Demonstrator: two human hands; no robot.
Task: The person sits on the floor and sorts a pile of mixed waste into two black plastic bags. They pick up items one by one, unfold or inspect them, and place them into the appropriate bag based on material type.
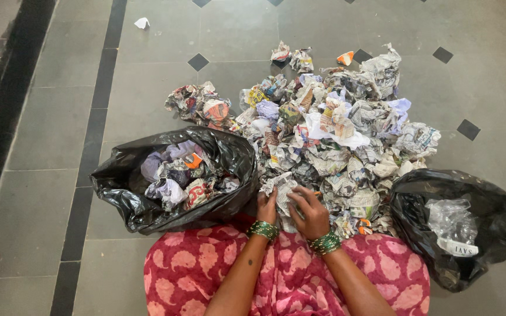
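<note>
Both your hands, left hand (266,206) and right hand (308,212), are clamped on one crumpled newspaper ball (281,188); it looks light and soft, so pinch its folds.

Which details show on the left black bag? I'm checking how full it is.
The left bag is glossy black plastic, crinkled, lying on the grey tiled floor with its mouth open upward. Crumpled paper fills it, well below the rim. Its right side touches the paper pile and the pink cloth.
</note>
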